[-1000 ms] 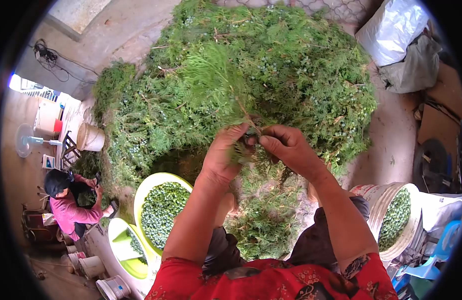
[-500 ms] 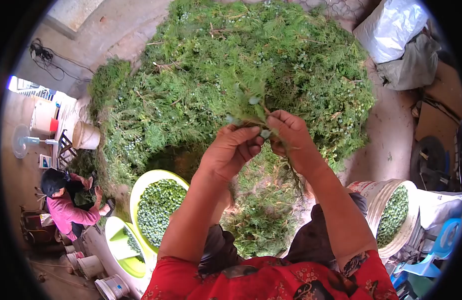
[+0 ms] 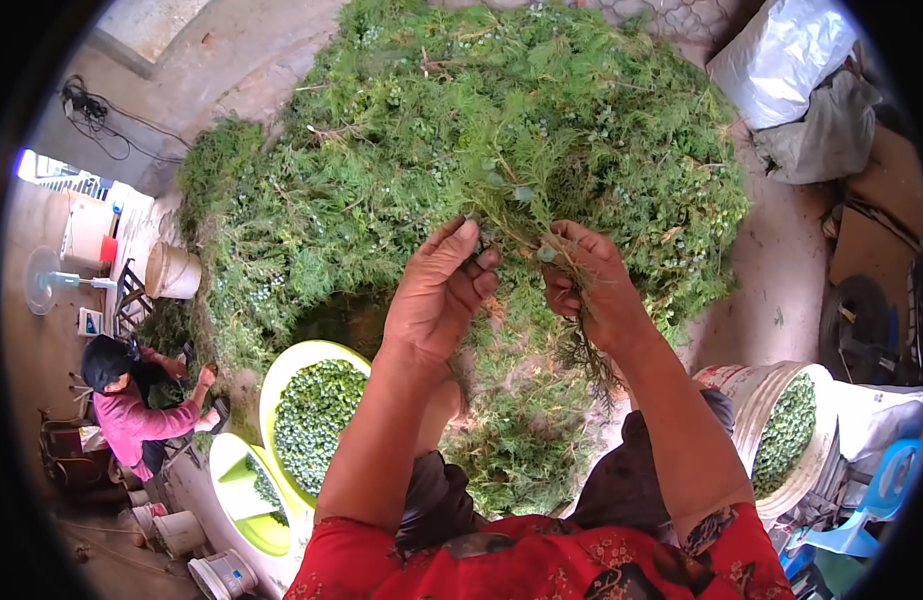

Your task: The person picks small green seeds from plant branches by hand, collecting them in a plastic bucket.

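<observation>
My right hand [image 3: 594,285] grips a green sprig [image 3: 517,205] with small blue-green cones on it; its lower stems hang below my palm. Just left of the sprig, my left hand [image 3: 442,290] has its fingers curled around small blue-green cones [image 3: 482,248], partly hidden by the fingers. The two hands are a short way apart. Beyond them spreads a large heap of leafy branches [image 3: 382,170]. Near my left forearm stands a yellow-green basin [image 3: 269,400] full of picked cones [image 3: 320,425].
On the right, a white bucket [image 3: 747,400] holds more cones. A second green basin [image 3: 227,470] stands lower left. A co-worker [image 3: 142,410] in pink sits at the left near a pale bucket [image 3: 172,272]. White sacks [image 3: 782,60] lie upper right; a blue plastic chair [image 3: 887,480] lower right.
My left hand has moved left and away from the sprig, with cones now showing at its fingers. My right hand still holds the sprig. The co-worker's hand has shifted slightly.
</observation>
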`<act>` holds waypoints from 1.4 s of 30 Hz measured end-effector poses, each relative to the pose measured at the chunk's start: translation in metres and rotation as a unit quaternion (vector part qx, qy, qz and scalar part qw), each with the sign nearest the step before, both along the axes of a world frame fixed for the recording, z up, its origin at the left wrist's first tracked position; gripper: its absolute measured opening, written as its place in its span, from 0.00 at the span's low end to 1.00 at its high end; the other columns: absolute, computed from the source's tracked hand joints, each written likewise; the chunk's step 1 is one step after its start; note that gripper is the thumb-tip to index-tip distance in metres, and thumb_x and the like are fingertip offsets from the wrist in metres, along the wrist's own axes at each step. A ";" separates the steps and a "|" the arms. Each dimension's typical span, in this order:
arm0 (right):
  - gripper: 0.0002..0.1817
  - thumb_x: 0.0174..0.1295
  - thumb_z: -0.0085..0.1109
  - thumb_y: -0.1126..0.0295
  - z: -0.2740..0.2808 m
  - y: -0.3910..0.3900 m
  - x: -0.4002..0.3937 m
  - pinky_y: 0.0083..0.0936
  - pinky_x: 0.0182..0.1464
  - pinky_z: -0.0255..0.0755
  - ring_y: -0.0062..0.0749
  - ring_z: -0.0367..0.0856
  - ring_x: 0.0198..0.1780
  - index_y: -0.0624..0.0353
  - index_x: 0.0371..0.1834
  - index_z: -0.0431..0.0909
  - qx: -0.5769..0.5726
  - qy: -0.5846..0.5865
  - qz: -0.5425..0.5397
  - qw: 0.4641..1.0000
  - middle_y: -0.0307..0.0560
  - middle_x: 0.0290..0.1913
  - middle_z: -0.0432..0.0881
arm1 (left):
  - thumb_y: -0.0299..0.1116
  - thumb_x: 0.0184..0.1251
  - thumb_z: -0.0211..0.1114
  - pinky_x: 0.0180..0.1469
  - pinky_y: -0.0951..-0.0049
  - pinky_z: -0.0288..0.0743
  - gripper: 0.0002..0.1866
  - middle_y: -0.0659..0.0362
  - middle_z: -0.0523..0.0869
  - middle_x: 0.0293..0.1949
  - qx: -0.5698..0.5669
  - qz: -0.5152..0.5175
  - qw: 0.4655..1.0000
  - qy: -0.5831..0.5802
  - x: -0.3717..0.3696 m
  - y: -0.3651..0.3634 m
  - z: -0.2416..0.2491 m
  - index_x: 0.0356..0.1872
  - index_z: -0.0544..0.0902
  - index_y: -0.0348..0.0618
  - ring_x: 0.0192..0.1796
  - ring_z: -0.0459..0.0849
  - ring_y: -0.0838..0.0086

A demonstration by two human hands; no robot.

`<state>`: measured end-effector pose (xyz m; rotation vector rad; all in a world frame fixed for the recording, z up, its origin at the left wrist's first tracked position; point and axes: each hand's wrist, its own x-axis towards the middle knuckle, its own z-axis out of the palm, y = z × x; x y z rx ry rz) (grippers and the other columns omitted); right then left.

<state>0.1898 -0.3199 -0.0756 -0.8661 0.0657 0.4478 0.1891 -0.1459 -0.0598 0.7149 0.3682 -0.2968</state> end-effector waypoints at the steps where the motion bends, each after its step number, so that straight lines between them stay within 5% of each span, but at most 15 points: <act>1: 0.07 0.63 0.51 0.65 0.000 0.000 0.000 0.11 0.14 0.50 0.12 0.57 0.14 0.55 0.37 0.69 0.000 0.001 0.000 1.000 0.32 0.19 0.64 | 0.31 0.59 0.64 0.30 0.79 0.71 0.14 0.64 0.78 0.36 0.034 -0.007 0.999 -0.022 0.001 -0.001 -0.001 0.45 0.74 0.42 0.34 0.77 0.77; 7: 0.08 0.63 0.53 0.64 0.000 0.002 -0.001 0.10 0.15 0.49 0.11 0.56 0.14 0.56 0.37 0.70 -0.041 0.001 0.004 0.999 0.30 0.18 0.64 | 0.31 0.60 0.63 0.28 0.83 0.68 0.09 0.66 0.78 0.30 0.177 -0.006 0.981 -0.084 0.004 -0.001 0.000 0.40 0.77 0.42 0.28 0.75 0.82; 9: 0.08 0.63 0.53 0.64 -0.002 -0.002 0.000 0.11 0.17 0.54 0.10 0.64 0.20 0.56 0.36 0.73 -0.037 -0.015 0.032 0.999 0.29 0.24 0.72 | 0.31 0.60 0.64 0.27 0.84 0.67 0.08 0.66 0.79 0.28 0.219 0.001 0.972 -0.090 0.005 0.001 -0.001 0.38 0.78 0.42 0.26 0.74 0.83; 11: 0.08 0.63 0.53 0.64 -0.002 -0.001 0.001 0.11 0.17 0.55 0.10 0.64 0.20 0.56 0.36 0.73 -0.050 -0.017 0.043 0.998 0.29 0.24 0.72 | 0.30 0.60 0.64 0.25 0.83 0.66 0.06 0.66 0.79 0.26 0.447 0.033 0.864 -0.228 0.005 0.003 -0.006 0.35 0.79 0.41 0.25 0.73 0.83; 12: 0.08 0.63 0.53 0.63 -0.002 -0.001 0.001 0.11 0.17 0.56 0.10 0.64 0.20 0.55 0.35 0.74 -0.064 -0.019 0.052 0.996 0.29 0.24 0.72 | 0.30 0.60 0.64 0.25 0.83 0.66 0.06 0.66 0.79 0.26 0.447 0.032 0.864 -0.228 0.006 0.003 -0.011 0.35 0.79 0.41 0.25 0.73 0.83; 14: 0.07 0.63 0.53 0.64 0.002 0.005 -0.001 0.11 0.16 0.52 0.10 0.60 0.17 0.55 0.36 0.72 -0.070 -0.008 0.047 0.996 0.28 0.21 0.67 | 0.30 0.61 0.62 0.25 0.82 0.65 0.05 0.66 0.77 0.23 0.621 0.118 0.695 -0.342 0.007 0.001 -0.018 0.35 0.78 0.41 0.23 0.71 0.84; 15: 0.07 0.63 0.53 0.64 0.004 0.008 -0.002 0.11 0.15 0.48 0.10 0.55 0.15 0.55 0.36 0.70 -0.078 0.001 0.042 0.996 0.27 0.17 0.61 | 0.30 0.61 0.62 0.25 0.82 0.65 0.05 0.66 0.77 0.23 0.621 0.118 0.696 -0.341 0.006 0.002 -0.015 0.35 0.78 0.41 0.23 0.71 0.84; 17: 0.07 0.63 0.53 0.64 0.004 0.009 -0.002 0.11 0.15 0.47 0.10 0.55 0.15 0.55 0.36 0.70 -0.067 -0.002 0.041 0.997 0.27 0.17 0.61 | 0.31 0.60 0.63 0.25 0.82 0.66 0.06 0.65 0.77 0.23 0.365 0.046 0.913 -0.178 0.005 0.006 -0.005 0.34 0.77 0.39 0.23 0.71 0.83; 21: 0.07 0.62 0.53 0.64 0.014 0.002 -0.002 0.13 0.15 0.47 0.12 0.54 0.13 0.54 0.34 0.70 -0.080 0.019 -0.019 0.996 0.28 0.17 0.61 | 0.31 0.61 0.60 0.25 0.81 0.68 0.06 0.61 0.79 0.24 0.421 0.199 0.873 -0.147 0.018 0.047 -0.008 0.32 0.77 0.38 0.23 0.73 0.80; 24: 0.07 0.62 0.54 0.64 0.007 -0.007 0.001 0.13 0.14 0.47 0.12 0.54 0.13 0.55 0.34 0.69 -0.041 0.011 -0.019 0.999 0.29 0.16 0.60 | 0.30 0.60 0.58 0.25 0.81 0.69 0.05 0.58 0.80 0.29 0.280 0.150 0.939 -0.130 0.018 0.050 0.000 0.34 0.76 0.40 0.27 0.76 0.78; 26: 0.07 0.62 0.54 0.64 0.004 -0.008 0.000 0.13 0.14 0.47 0.13 0.54 0.13 0.55 0.34 0.69 -0.028 0.012 -0.014 0.999 0.29 0.16 0.61 | 0.31 0.57 0.58 0.26 0.81 0.69 0.10 0.57 0.80 0.32 0.075 -0.034 0.996 -0.033 0.012 0.032 -0.001 0.38 0.74 0.39 0.31 0.77 0.76; 37: 0.07 0.62 0.54 0.65 -0.003 0.001 0.000 0.12 0.14 0.49 0.12 0.56 0.13 0.55 0.36 0.71 -0.062 0.003 0.015 0.998 0.28 0.16 0.62 | 0.32 0.59 0.64 0.23 0.84 0.63 0.09 0.64 0.79 0.29 0.176 -0.065 0.980 -0.062 0.004 0.002 -0.003 0.38 0.75 0.45 0.27 0.74 0.82; 39: 0.06 0.62 0.54 0.66 0.000 0.002 0.001 0.13 0.14 0.48 0.13 0.56 0.13 0.55 0.36 0.71 -0.090 0.022 0.007 0.996 0.29 0.16 0.62 | 0.31 0.60 0.63 0.19 0.85 0.61 0.07 0.64 0.78 0.27 0.467 -0.040 0.865 -0.178 0.006 0.012 -0.014 0.35 0.75 0.44 0.25 0.73 0.83; 40: 0.06 0.62 0.54 0.66 0.002 -0.001 0.002 0.13 0.14 0.48 0.13 0.56 0.13 0.55 0.36 0.71 -0.091 0.023 0.007 0.996 0.29 0.16 0.62 | 0.31 0.60 0.63 0.19 0.85 0.61 0.07 0.64 0.78 0.27 0.467 -0.040 0.865 -0.178 0.012 0.025 -0.011 0.35 0.75 0.44 0.25 0.73 0.83; 42: 0.06 0.61 0.54 0.65 0.004 -0.009 0.002 0.14 0.15 0.53 0.15 0.61 0.13 0.55 0.34 0.72 -0.078 -0.003 -0.029 0.997 0.33 0.19 0.68 | 0.31 0.61 0.60 0.16 0.86 0.59 0.08 0.63 0.77 0.24 0.492 0.151 0.851 -0.103 0.025 0.051 0.001 0.38 0.75 0.40 0.21 0.72 0.84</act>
